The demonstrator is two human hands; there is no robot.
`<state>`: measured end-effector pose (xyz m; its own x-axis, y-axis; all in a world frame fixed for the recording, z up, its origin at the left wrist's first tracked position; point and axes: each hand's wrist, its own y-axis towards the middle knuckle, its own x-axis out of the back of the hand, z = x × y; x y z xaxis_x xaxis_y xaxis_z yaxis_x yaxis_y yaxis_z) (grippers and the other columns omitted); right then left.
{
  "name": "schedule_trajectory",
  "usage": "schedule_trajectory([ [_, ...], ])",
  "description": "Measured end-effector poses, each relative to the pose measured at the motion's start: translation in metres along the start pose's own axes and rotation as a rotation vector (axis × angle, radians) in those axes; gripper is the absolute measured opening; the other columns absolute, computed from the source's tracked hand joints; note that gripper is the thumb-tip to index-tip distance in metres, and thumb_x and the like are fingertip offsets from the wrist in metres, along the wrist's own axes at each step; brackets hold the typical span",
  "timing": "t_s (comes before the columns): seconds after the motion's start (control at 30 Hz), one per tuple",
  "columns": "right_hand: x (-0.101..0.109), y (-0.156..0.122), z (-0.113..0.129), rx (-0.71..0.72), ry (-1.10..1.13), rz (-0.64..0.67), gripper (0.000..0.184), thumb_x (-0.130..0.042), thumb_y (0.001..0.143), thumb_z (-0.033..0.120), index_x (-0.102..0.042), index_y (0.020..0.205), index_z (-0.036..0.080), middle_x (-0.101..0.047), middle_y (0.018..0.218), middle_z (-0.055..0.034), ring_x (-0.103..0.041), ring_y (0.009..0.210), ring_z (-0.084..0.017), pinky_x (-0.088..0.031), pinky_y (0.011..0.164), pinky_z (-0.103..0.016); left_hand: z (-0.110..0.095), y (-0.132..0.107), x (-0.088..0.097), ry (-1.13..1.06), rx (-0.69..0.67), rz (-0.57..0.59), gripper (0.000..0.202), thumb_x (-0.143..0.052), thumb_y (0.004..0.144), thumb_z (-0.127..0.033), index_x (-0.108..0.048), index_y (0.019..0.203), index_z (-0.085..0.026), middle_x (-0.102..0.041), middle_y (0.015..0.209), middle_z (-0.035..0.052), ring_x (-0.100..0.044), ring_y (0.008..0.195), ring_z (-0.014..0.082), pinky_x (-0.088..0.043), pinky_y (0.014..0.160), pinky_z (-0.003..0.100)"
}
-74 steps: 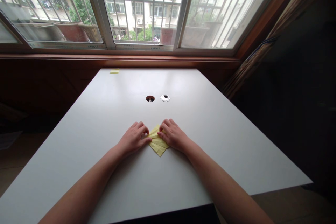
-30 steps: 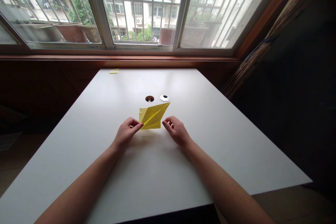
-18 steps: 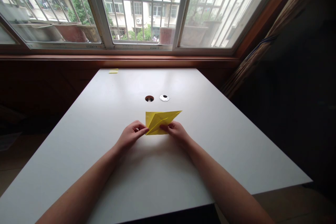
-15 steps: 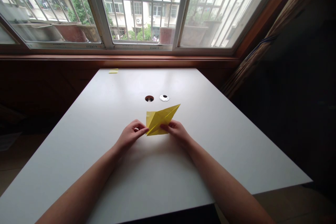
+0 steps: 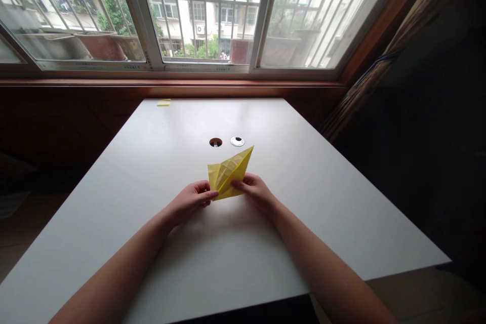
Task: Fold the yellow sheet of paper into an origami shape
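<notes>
A creased yellow paper [image 5: 229,173], partly unfolded into a pointed shape, is held upright just above the white table [image 5: 190,263]. Its tip points up and to the right. My left hand [image 5: 192,201] pinches the paper's lower left corner between thumb and fingers. My right hand [image 5: 255,191] pinches its lower right edge. Both forearms reach in from the near edge of the table.
Beyond the paper the tabletop has a round cable hole [image 5: 215,142] and a silver cap [image 5: 237,141] lying beside it. A small yellow note [image 5: 164,103] lies at the table's far left edge. A barred window and dark wooden sill run behind; a curtain hangs at the right.
The folded paper lay flat under both hands, then my left hand lifted it and it opened out. My right hand let go, then took its right edge; the tip now points higher.
</notes>
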<state>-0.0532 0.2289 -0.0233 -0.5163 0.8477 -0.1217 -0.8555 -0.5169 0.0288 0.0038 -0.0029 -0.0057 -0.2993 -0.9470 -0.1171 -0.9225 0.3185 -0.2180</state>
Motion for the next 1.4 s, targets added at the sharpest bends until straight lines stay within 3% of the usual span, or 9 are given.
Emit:
schedule_trajectory([
  [0.4,-0.003,-0.002,0.007,-0.001,-0.098,-0.008,0.042,-0.073,0.077,0.051,-0.072,0.100,0.017,-0.073,0.095,-0.0068,-0.067,0.095,-0.029,-0.053,0.083,-0.040,-0.005,-0.003,-0.005,0.178,0.047,-0.001,0.040,-0.072,0.075,-0.052,-0.069,0.086,-0.013,-0.059,0.070,0.0025,-0.048,0.059,0.0111,-0.034,0.054,0.023],
  [0.67,-0.006,-0.004,0.011,-0.022,0.053,0.052,0.040,-0.079,0.072,0.043,-0.072,0.102,0.017,-0.074,0.101,-0.0088,-0.069,0.095,-0.028,-0.053,0.090,-0.044,-0.006,-0.005,-0.008,0.220,0.061,0.029,0.032,-0.069,0.077,-0.045,-0.068,0.084,-0.014,-0.056,0.066,0.0002,-0.043,0.055,0.0094,-0.030,0.051,0.022],
  [0.83,-0.005,-0.004,0.011,-0.085,0.050,-0.058,0.043,-0.084,0.066,0.043,-0.074,0.097,0.014,-0.074,0.102,-0.0118,-0.070,0.093,-0.029,-0.056,0.087,-0.044,-0.011,-0.008,-0.012,0.289,0.084,0.121,0.031,-0.068,0.077,-0.045,-0.069,0.085,-0.015,-0.057,0.067,0.0006,-0.046,0.057,0.0111,-0.031,0.051,0.023],
  [1.07,-0.004,-0.004,0.013,-0.109,0.077,-0.085,0.041,-0.084,0.067,0.041,-0.074,0.097,0.014,-0.074,0.102,-0.0115,-0.070,0.093,-0.028,-0.056,0.086,-0.043,-0.012,-0.009,-0.012,0.355,0.104,0.126,0.040,-0.066,0.078,-0.055,-0.072,0.082,-0.016,-0.062,0.068,0.0027,-0.051,0.056,0.0122,-0.036,0.052,0.023],
  [1.27,-0.003,-0.002,0.009,-0.066,0.100,-0.137,0.041,-0.084,0.065,0.041,-0.075,0.095,0.015,-0.074,0.102,-0.0112,-0.068,0.095,-0.030,-0.055,0.088,-0.046,-0.005,-0.007,-0.011,0.392,0.050,0.018,0.045,-0.062,0.080,-0.059,-0.073,0.079,-0.015,-0.061,0.065,0.0029,-0.049,0.052,0.0108,-0.036,0.048,0.022],
  [1.4,-0.004,0.000,0.007,0.000,0.170,-0.198,0.043,-0.088,0.060,0.036,-0.074,0.096,0.018,-0.074,0.104,-0.0093,-0.067,0.098,-0.030,-0.052,0.089,-0.045,-0.001,-0.003,-0.006,0.359,-0.086,-0.104,0.042,-0.063,0.082,-0.056,-0.074,0.086,-0.016,-0.063,0.072,0.0042,-0.052,0.056,0.0117,-0.043,0.051,0.022],
])
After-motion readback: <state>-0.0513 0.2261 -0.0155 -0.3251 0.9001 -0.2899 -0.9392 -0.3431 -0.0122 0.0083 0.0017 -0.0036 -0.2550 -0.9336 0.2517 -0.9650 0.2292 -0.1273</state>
